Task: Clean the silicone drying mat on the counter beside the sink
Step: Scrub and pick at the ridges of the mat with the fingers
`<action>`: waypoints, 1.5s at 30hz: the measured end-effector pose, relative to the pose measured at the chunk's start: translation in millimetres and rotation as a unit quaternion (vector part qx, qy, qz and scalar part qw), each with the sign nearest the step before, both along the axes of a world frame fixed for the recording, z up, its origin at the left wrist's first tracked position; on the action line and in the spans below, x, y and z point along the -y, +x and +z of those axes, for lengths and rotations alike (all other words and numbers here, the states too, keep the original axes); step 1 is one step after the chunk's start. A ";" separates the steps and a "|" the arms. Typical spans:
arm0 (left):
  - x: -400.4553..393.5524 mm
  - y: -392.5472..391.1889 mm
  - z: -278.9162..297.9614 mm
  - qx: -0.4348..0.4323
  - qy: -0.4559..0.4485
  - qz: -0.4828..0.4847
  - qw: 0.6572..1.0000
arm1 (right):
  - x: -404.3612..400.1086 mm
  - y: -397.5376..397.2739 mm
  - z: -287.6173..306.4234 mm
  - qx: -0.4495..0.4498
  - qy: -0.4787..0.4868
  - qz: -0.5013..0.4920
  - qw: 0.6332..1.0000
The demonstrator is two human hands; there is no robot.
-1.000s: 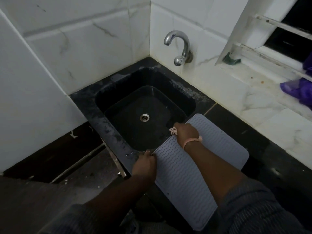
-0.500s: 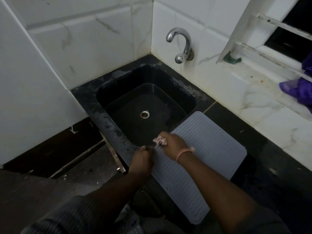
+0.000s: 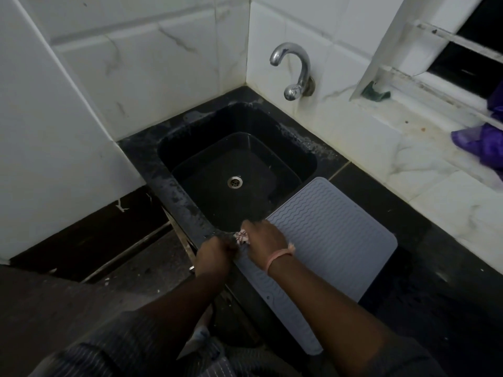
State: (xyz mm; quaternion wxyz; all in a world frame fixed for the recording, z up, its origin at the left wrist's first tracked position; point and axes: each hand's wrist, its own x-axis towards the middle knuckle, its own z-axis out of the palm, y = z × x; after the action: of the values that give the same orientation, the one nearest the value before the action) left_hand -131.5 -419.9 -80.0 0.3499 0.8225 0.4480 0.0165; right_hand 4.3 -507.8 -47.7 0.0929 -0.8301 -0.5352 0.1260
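Note:
A grey silicone drying mat (image 3: pixel 329 229) with wavy ridges lies on the black counter (image 3: pixel 424 284) to the right of the black sink (image 3: pixel 190 148). My right hand (image 3: pixel 265 240) presses a small crumpled pinkish cloth (image 3: pixel 241 237) onto the mat's near-left corner, next to the sink rim. My left hand (image 3: pixel 215 255) grips the mat's left edge just beside the cloth, fingers closed on it. A pink band circles my right wrist.
A chrome tap (image 3: pixel 295 72) sticks out of the tiled wall above the sink. A window ledge (image 3: pixel 402 126) at right carries a dark green scrap (image 3: pixel 377 92) and a purple cloth (image 3: pixel 481 145). White tiled walls enclose the sink on two sides.
My right hand has slid with the cloth along the mat's left edge, from beside the sink toward the near corner and my left hand. The left hand has kept its grip.

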 end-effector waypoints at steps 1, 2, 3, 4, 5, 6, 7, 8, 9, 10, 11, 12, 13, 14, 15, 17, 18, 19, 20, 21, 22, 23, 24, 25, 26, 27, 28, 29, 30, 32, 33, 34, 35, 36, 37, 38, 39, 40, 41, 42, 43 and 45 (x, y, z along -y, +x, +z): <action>1.2 0.3 1.5 0.002 0.018 0.003 1.000 | -0.2 -6.6 0.7 -0.014 0.004 0.009 1.000; 2.1 0.6 3.4 0.006 0.034 0.005 0.999 | -1.3 -11.6 2.1 -0.033 0.001 0.012 0.999; 3.3 1.0 5.7 0.011 0.043 0.008 0.999 | -1.4 -14.8 4.2 -0.056 -0.002 0.007 0.998; 3.8 0.7 6.6 0.015 0.052 0.008 0.999 | -1.7 -15.5 7.2 -0.090 -0.010 -0.003 0.996; 4.2 -0.2 8.1 0.021 0.050 0.010 0.998 | -1.5 -13.5 10.7 -0.137 -0.018 -0.017 0.990; 4.5 -0.9 8.3 0.029 0.045 0.011 0.998 | -1.7 -9.0 15.3 -0.188 -0.024 -0.032 0.981; 4.7 -1.5 8.8 0.036 0.034 0.009 0.999 | -1.9 -2.0 19.0 -0.231 -0.025 -0.047 0.972; 4.4 -1.3 8.2 0.040 0.019 0.005 0.999 | -2.0 7.0 23.7 -0.254 -0.023 -0.064 0.965; 3.9 -0.6 7.5 0.040 -0.002 0.002 0.999 | -2.7 18.4 27.5 -0.256 -0.017 -0.087 0.963; 3.7 -0.4 7.8 0.039 -0.019 0.001 0.999 | -3.6 29.9 30.6 -0.237 -0.010 -0.109 0.965; 3.9 -0.2 9.0 0.036 -0.030 -0.001 0.999 | -4.1 40.8 31.6 -0.200 -0.006 -0.127 0.971; 4.3 -0.1 8.6 0.034 -0.035 -0.003 0.999 | -3.9 48.5 31.0 -0.162 -0.008 -0.142 0.977; 4.5 -0.4 8.5 0.032 -0.035 -0.003 0.999 | -3.2 52.1 28.9 -0.135 -0.008 -0.151 0.979; 4.5 -1.0 7.9 0.031 -0.035 -0.002 0.999 | -2.4 50.5 27.3 -0.118 -0.011 -0.152 0.981; 5.0 -1.2 8.8 0.029 -0.032 -0.001 0.999 | -0.9 44.9 24.6 -0.101 -0.016 -0.142 0.985; 4.7 -0.7 10.0 0.025 -0.022 0.005 0.999 | 1.3 26.2 17.3 -0.055 -0.017 -0.103 0.993; 3.7 0.8 10.9 0.027 -0.017 0.010 0.999 | 1.5 16.2 14.5 -0.040 -0.007 -0.093 0.995; 3.1 2.0 11.8 0.028 -0.015 0.015 0.999 | 0.8 6.5 11.3 -0.037 0.008 -0.089 0.995; 3.5 2.9 13.5 0.031 -0.011 0.019 0.999 | -0.4 -3.2 10.5 -0.044 0.019 -0.086 0.995; 4.3 3.1 15.2 0.032 -0.001 0.021 0.999 | -2.3 -12.1 9.3 -0.056 0.020 -0.079 0.995; 5.3 2.6 16.7 0.030 0.014 0.024 0.999 | -4.4 -20.4 8.5 -0.078 0.013 -0.072 0.994; 6.2 1.6 17.7 0.029 0.024 0.029 0.999 | -5.3 -25.7 6.6 -0.117 0.003 -0.073 0.991; 7.3 0.3 19.1 0.036 0.026 0.034 0.998 | -5.9 -27.9 7.8 -0.175 -0.003 -0.086 0.981; 7.5 -0.2 19.4 0.046 0.019 0.035 0.998 | -5.9 -24.5 9.7 -0.240 0.000 -0.114 0.964; 7.1 -0.1 20.1 0.053 0.007 0.034 0.998 | -5.3 -17.0 13.0 -0.297 0.013 -0.151 0.943; 6.1 1.0 20.0 0.052 -0.009 0.038 0.998 | -4.5 -5.9 15.6 -0.328 0.034 -0.191 0.924; 5.9 0.9 20.6 0.047 -0.025 0.044 0.998 | -2.9 4.9 18.8 -0.334 0.054 -0.229 0.913; 6.2 0.6 20.4 0.041 -0.034 0.050 0.997 | -0.1 15.5 20.5 -0.305 0.067 -0.252 0.916; 7.2 -0.6 20.3 0.040 -0.033 0.052 0.997 | 3.0 23.9 20.7 -0.250 0.067 -0.260 0.930; 10.1 -3.8 20.8 0.041 -0.023 0.044 0.998 | 7.9 30.1 19.1 -0.139 0.040 -0.227 0.963; 10.5 -4.7 20.8 0.040 -0.022 0.036 0.998 | 8.9 28.4 18.0 -0.107 0.025 -0.201 0.974; 10.6 -5.0 21.4 0.037 -0.025 0.027 0.999 | 8.8 24.1 15.7 -0.083 0.013 -0.176 0.981; 9.3 -4.4 21.2 0.034 -0.029 0.022 0.999 | 8.6 17.8 12.6 -0.058 0.007 -0.158 0.986; 7.7 -3.3 21.8 0.033 -0.035 0.021 0.999 | 7.7 10.1 10.7 -0.037 0.005 -0.148 0.988; 6.2 -2.0 22.5 0.035 -0.037 0.023 0.998 | 7.0 2.1 9.1 -0.026 0.009 -0.146 0.989; 5.2 -1.1 23.2 0.034 -0.035 0.027 0.998 | 5.9 -5.8 7.6 -0.025 0.014 -0.149 0.988; 4.2 -0.1 23.0 0.033 -0.031 0.035 0.998 | 5.2 -13.1 7.2 -0.029 0.020 -0.148 0.988; 3.7 0.4 22.4 0.034 -0.028 0.047 0.998 | 5.2 -20.3 6.7 -0.037 0.024 -0.140 0.989; 3.5 0.6 21.5 0.036 -0.024 0.061 0.997 | 5.4 -26.8 5.7 -0.046 0.025 -0.128 0.990; 4.0 0.6 21.5 0.038 -0.022 0.074 0.996 | 5.4 -32.5 6.5 -0.061 0.024 -0.117 0.991; 4.5 0.8 21.1 0.041 -0.018 0.081 0.996 | 4.7 -36.8 6.6 -0.086 0.018 -0.112 0.990; 4.4 0.6 21.1 0.042 -0.015 0.084 0.995 | 2.9 -39.8 7.0 -0.169 0.007 -0.135 0.976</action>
State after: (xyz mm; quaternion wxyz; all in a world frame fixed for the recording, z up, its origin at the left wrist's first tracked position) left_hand -130.9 -424.3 -58.9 0.3779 0.7753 0.5007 0.0734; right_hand -35.5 -510.7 -40.8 0.2042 -0.8608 -0.3955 0.2469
